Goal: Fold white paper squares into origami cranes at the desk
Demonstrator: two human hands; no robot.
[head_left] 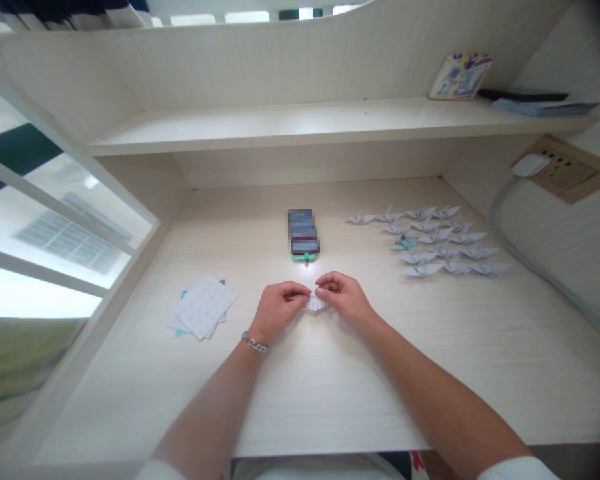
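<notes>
Folded paper (316, 304) is btwn L hand (281, 305) & R hand (347, 300), both pinching it, mid desk (330, 407), visible long axis approx side-to-side, ends partly hidden, neither hand clearly nearer

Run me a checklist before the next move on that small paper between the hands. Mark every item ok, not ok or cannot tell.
1. Both hands at the paper: ok. The left hand and right hand hold the small patterned paper by its edges.
2. Fold edges lined up: cannot tell. Fingers cover part of it, and it shows too small.
3. Paper cranes away from the hands: ok. They sit in rows to the right, untouched.
4. Loose sheets squared up: not ok. They lie at differing angles on the left.
5. Phone apart from the hands: ok. It lies just beyond them.
</notes>
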